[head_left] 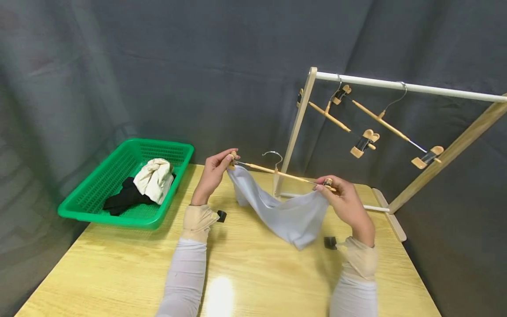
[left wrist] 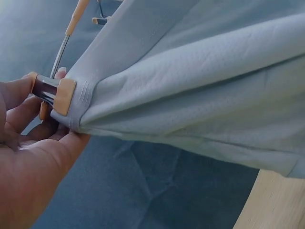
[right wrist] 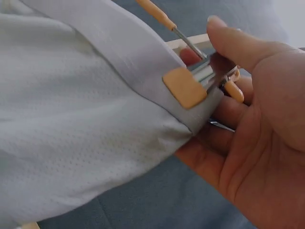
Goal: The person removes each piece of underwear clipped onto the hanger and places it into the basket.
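Garment (head_left: 293, 215) on hngr (head_left: 291, 176) — L fingers (head_left: 226, 161), R fingers (head_left: 326, 190) pinching clips (left wrist: 64, 97).

Head view: evenly bright; one white glare patch on the near middle of the table (head_left: 119, 268); soft shadow left of the right forearm (head_left: 356, 293); curtain (head_left: 237, 66) dim; lower edge of the grey cloth (head_left: 285, 215) slightly blurred; rack (head_left: 396, 86) leaning outward at right, wide-angle. Wrist views: cooler, bluish, soft backgrounds; right one palest at far right corner.
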Action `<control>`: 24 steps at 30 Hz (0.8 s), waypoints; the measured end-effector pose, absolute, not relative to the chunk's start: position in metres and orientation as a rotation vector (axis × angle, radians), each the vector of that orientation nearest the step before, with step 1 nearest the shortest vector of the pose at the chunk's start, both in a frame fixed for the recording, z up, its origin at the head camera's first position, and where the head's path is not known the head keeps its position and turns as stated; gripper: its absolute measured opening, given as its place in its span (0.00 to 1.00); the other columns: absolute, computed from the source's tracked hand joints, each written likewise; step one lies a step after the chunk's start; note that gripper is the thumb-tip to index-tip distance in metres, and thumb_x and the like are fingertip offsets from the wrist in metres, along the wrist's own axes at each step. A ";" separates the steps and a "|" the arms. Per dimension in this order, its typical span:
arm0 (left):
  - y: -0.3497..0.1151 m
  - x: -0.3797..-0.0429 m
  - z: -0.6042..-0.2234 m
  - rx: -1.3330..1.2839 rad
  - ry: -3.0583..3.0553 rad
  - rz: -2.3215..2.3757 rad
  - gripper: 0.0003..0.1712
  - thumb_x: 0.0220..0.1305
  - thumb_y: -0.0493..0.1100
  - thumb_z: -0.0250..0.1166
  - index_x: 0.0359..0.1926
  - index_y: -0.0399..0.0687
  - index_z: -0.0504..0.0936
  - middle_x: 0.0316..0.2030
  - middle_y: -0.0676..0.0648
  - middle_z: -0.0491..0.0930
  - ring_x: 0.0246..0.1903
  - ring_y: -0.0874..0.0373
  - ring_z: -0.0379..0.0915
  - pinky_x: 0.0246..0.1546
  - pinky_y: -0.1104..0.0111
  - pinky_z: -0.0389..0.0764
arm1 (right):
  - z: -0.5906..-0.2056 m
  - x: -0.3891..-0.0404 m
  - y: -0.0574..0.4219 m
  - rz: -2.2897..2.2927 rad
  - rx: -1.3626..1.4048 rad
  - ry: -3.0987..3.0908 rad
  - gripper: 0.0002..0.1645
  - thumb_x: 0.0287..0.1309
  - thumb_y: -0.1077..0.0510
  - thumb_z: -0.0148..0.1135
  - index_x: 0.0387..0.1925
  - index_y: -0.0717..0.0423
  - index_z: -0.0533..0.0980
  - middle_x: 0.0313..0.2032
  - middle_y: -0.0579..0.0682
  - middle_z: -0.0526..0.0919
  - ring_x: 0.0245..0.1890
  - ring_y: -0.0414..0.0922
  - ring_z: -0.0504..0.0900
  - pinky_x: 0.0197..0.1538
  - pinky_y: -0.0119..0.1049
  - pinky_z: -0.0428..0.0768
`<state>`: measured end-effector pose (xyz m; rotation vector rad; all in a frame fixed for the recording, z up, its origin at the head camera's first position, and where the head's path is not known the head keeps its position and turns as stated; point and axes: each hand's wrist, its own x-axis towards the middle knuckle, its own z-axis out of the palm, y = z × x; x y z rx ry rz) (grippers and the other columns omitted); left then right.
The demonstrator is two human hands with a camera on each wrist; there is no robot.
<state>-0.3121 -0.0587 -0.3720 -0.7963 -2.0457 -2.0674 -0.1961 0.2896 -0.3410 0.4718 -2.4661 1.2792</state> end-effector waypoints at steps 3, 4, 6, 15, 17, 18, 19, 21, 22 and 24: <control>-0.058 -0.312 -0.368 -0.808 -2.050 -2.044 0.20 0.74 0.39 0.50 0.62 0.36 0.73 0.53 0.29 0.77 0.58 0.45 0.73 0.63 0.61 0.72 | -0.332 -0.192 0.281 1.253 0.418 -2.478 0.13 0.67 0.62 0.55 0.47 0.67 0.77 0.40 0.63 0.84 0.38 0.34 0.82 0.40 0.24 0.79; -0.059 -0.312 -0.368 -0.805 -2.048 -2.041 0.20 0.74 0.39 0.50 0.62 0.36 0.74 0.53 0.29 0.77 0.58 0.45 0.73 0.62 0.62 0.73 | -0.330 -0.191 0.279 1.246 0.403 -2.481 0.14 0.68 0.61 0.54 0.48 0.67 0.77 0.40 0.63 0.84 0.38 0.35 0.83 0.38 0.25 0.79; -0.059 -0.312 -0.368 -0.799 -2.040 -2.031 0.20 0.74 0.39 0.50 0.61 0.35 0.74 0.52 0.29 0.77 0.56 0.49 0.75 0.59 0.67 0.74 | -0.329 -0.193 0.276 1.256 0.380 -2.477 0.15 0.69 0.60 0.53 0.51 0.67 0.75 0.39 0.62 0.85 0.38 0.37 0.84 0.36 0.29 0.80; -0.056 -0.323 -0.383 -0.714 -1.790 -2.117 0.18 0.74 0.38 0.50 0.58 0.31 0.75 0.52 0.28 0.77 0.44 0.61 0.79 0.49 0.73 0.78 | -0.350 -0.218 0.274 1.411 0.377 -2.328 0.15 0.72 0.57 0.49 0.50 0.64 0.73 0.38 0.54 0.80 0.38 0.36 0.80 0.37 0.26 0.74; -0.054 -0.329 -0.387 -0.725 -1.743 -2.144 0.19 0.74 0.39 0.51 0.58 0.31 0.74 0.51 0.30 0.78 0.41 0.60 0.79 0.48 0.72 0.79 | -0.352 -0.220 0.274 1.401 0.376 -2.295 0.15 0.72 0.57 0.48 0.47 0.67 0.72 0.39 0.56 0.78 0.40 0.34 0.78 0.42 0.24 0.74; -0.053 -0.330 -0.388 -0.733 -1.731 -2.144 0.19 0.73 0.40 0.52 0.57 0.31 0.74 0.50 0.32 0.79 0.40 0.59 0.79 0.48 0.72 0.80 | -0.353 -0.220 0.275 1.391 0.377 -2.285 0.15 0.73 0.57 0.47 0.46 0.68 0.71 0.39 0.57 0.77 0.40 0.34 0.77 0.43 0.23 0.74; -0.053 -0.330 -0.388 -0.741 -1.723 -2.144 0.19 0.73 0.40 0.52 0.57 0.30 0.74 0.49 0.34 0.80 0.40 0.59 0.80 0.48 0.71 0.80 | -0.353 -0.220 0.275 1.382 0.380 -2.278 0.15 0.73 0.58 0.46 0.45 0.69 0.71 0.39 0.57 0.76 0.40 0.34 0.76 0.44 0.22 0.73; -0.053 -0.331 -0.388 -0.750 -1.719 -2.144 0.20 0.73 0.41 0.54 0.57 0.30 0.74 0.46 0.41 0.82 0.40 0.57 0.80 0.48 0.72 0.80 | -0.353 -0.219 0.275 1.359 0.381 -2.269 0.15 0.73 0.59 0.45 0.44 0.69 0.70 0.40 0.58 0.76 0.41 0.33 0.75 0.45 0.20 0.72; -0.053 -0.331 -0.388 -0.751 -1.726 -2.143 0.21 0.73 0.41 0.54 0.57 0.30 0.74 0.45 0.44 0.83 0.40 0.57 0.80 0.48 0.72 0.80 | -0.353 -0.219 0.275 1.346 0.378 -2.262 0.14 0.73 0.60 0.45 0.44 0.69 0.70 0.39 0.57 0.76 0.40 0.33 0.75 0.44 0.20 0.72; -0.054 -0.330 -0.388 -0.745 -1.745 -2.151 0.20 0.72 0.41 0.55 0.58 0.32 0.75 0.43 0.48 0.84 0.40 0.56 0.80 0.48 0.72 0.81 | -0.353 -0.219 0.275 1.332 0.370 -2.238 0.12 0.72 0.62 0.45 0.42 0.70 0.70 0.37 0.56 0.75 0.38 0.34 0.74 0.42 0.21 0.71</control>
